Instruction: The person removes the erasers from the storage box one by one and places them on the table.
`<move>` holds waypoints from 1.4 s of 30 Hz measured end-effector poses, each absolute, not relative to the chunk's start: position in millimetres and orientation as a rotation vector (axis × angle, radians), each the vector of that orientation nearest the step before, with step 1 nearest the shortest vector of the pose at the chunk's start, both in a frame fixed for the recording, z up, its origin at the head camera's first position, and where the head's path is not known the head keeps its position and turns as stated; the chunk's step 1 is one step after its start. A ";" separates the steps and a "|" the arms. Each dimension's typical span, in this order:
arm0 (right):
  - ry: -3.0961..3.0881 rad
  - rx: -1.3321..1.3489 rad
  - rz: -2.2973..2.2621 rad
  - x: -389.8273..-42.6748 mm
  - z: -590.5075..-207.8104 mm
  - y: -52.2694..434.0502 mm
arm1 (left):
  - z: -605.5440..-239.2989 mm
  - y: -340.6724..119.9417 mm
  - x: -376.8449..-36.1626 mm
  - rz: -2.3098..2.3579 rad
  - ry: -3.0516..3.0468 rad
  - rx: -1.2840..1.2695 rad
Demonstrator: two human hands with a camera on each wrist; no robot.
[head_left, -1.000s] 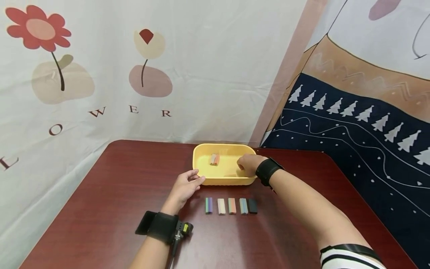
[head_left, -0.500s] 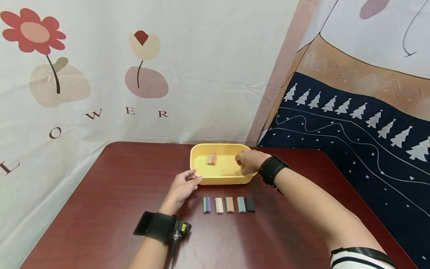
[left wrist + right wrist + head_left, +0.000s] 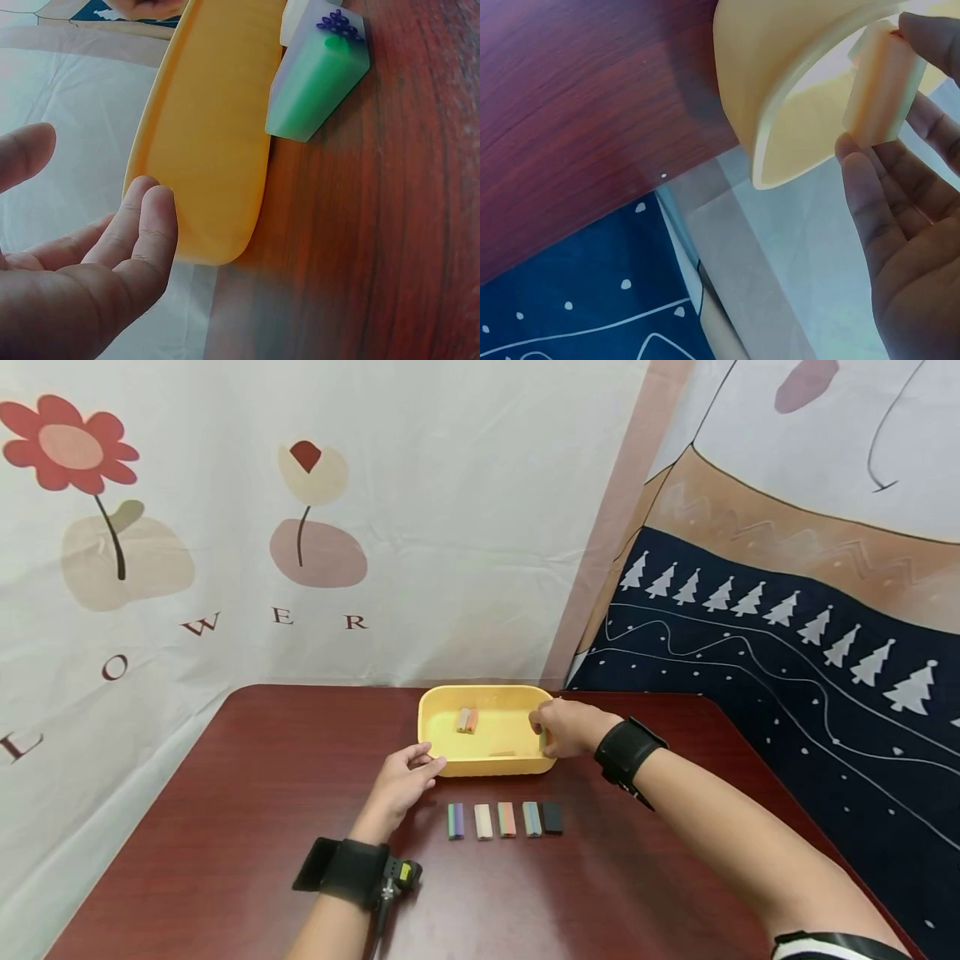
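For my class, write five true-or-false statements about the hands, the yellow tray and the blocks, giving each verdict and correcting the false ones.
1. The right hand holds a block at the right end of the yellow tray. True.
2. A row of five blocks lies on the table. True.
3. In the head view, the row's left end is black. False: the green and purple block is there; the black block is at the right end.
4. Both hands hold blocks. False: the left hand holds none.
5. The right wrist wears a black band. True.
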State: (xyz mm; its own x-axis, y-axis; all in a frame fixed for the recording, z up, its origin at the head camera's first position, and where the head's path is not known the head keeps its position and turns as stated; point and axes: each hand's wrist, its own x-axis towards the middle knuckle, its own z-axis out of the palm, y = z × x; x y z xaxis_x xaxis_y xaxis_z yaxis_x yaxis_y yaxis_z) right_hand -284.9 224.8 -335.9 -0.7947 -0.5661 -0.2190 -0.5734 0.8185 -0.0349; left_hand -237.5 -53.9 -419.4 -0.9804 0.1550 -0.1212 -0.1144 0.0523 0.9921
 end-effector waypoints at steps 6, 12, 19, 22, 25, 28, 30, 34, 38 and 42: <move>2.788 -0.913 0.026 -271.0 -334.4 232.5 | -422.0 -55.1 -238.2 2.028 2.134 0.045; 2.765 -0.858 -0.011 -257.4 -339.0 240.1 | -423.3 -55.7 -239.6 2.018 2.139 0.053; 2.781 -0.784 -0.094 -242.2 -348.2 247.9 | -420.8 -55.6 -239.5 2.009 2.146 0.043; 2.761 -0.741 -0.130 -236.8 -353.1 249.3 | -419.5 -55.8 -239.4 2.010 2.139 0.041; 2.714 -0.693 -0.150 -232.3 -360.5 250.1 | -419.0 -56.2 -239.5 2.018 2.127 0.044; 2.676 -0.635 -0.133 -227.7 -369.0 250.8 | -419.5 -56.0 -240.1 2.021 2.114 0.050; 2.667 -0.622 -0.106 -225.3 -374.4 251.6 | -419.9 -55.9 -240.6 2.021 2.107 0.048; 2.659 -0.636 -0.103 -220.7 -383.4 253.3 | -419.9 -55.9 -240.8 2.022 2.107 0.036; 2.648 -0.624 -0.131 -217.1 -389.0 253.9 | -418.5 -56.7 -240.3 2.014 2.125 0.030; 2.637 -0.635 -0.140 -214.7 -392.2 255.3 | -418.3 -55.9 -240.4 2.001 2.131 0.038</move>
